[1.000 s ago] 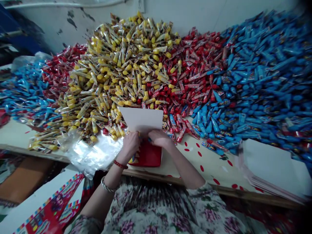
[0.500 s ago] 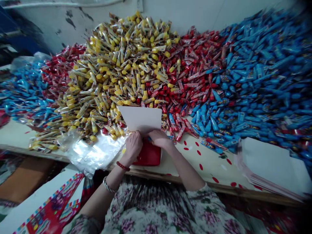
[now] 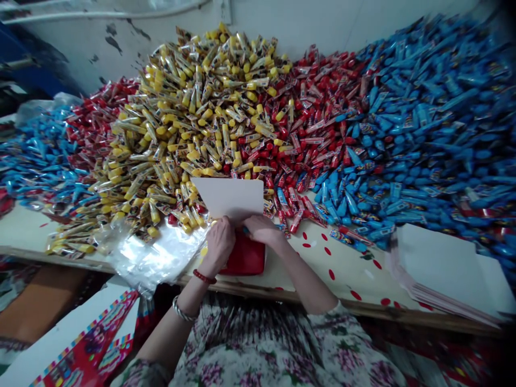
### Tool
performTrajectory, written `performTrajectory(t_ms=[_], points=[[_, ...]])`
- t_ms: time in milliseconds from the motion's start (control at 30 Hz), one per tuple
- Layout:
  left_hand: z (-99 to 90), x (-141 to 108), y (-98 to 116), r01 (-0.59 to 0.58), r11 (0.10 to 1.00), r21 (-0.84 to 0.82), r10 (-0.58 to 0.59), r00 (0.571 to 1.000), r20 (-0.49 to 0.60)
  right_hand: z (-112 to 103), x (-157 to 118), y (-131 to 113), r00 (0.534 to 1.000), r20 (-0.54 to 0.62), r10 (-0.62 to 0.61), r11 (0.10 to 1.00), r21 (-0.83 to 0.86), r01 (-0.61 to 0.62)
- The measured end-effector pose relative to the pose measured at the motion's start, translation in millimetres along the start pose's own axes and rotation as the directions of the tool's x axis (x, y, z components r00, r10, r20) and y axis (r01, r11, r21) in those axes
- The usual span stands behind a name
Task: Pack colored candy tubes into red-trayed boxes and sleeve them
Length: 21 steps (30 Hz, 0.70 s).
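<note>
Here, the red box [image 3: 244, 260] sat at the bench's [image 3: 350, 269] front edge, partly under the left hand [image 3: 221, 242] and right hand [image 3: 263, 229], both curled near its raised white flap [image 3: 233, 196] (grip hidden, couldn't tell).

One red box [image 3: 246, 259], two bracelets [image 3: 205, 278]

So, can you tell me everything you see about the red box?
The box looks like shiny card, red on the near side. A white flap, seemingly part of it, stands up behind. It rests on the table, close to the front. The left hand and right hand are at its top, by the flap, hiding any contents.
</note>
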<state>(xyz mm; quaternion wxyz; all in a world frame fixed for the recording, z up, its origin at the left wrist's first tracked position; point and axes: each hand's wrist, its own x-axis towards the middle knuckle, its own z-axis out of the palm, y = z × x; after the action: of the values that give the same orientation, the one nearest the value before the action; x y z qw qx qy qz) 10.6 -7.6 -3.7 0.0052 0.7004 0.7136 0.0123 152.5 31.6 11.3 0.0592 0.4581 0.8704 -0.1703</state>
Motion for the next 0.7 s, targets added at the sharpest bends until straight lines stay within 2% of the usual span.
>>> performTrajectory(t_ms=[167,333,500,700], points=[[0.8,2.7,0.2,0.041,0.999,-0.023,-0.041,0.999,0.022,0.1,3.0,1.0,1.0,0.004,-0.006,1.0,0.003,0.006],[-5.0,-2.1,2.1,-0.004,0.999,-0.038,0.005,0.999,0.037,0.5,1.5,1.1,1.0,0.008,-0.002,1.0,0.005,0.002],[-3.8,-9.9,0.9,0.031,0.999,-0.032,-0.03,0.998,0.046,1.9,1.5,-0.5,1.0,0.009,-0.011,1.0,0.007,0.011],[2.6,-13.6,-4.1,-0.057,0.998,-0.019,0.058,0.997,0.056,2.9,3.5,1.7,1.0,0.008,-0.013,1.0,0.0,0.013]])
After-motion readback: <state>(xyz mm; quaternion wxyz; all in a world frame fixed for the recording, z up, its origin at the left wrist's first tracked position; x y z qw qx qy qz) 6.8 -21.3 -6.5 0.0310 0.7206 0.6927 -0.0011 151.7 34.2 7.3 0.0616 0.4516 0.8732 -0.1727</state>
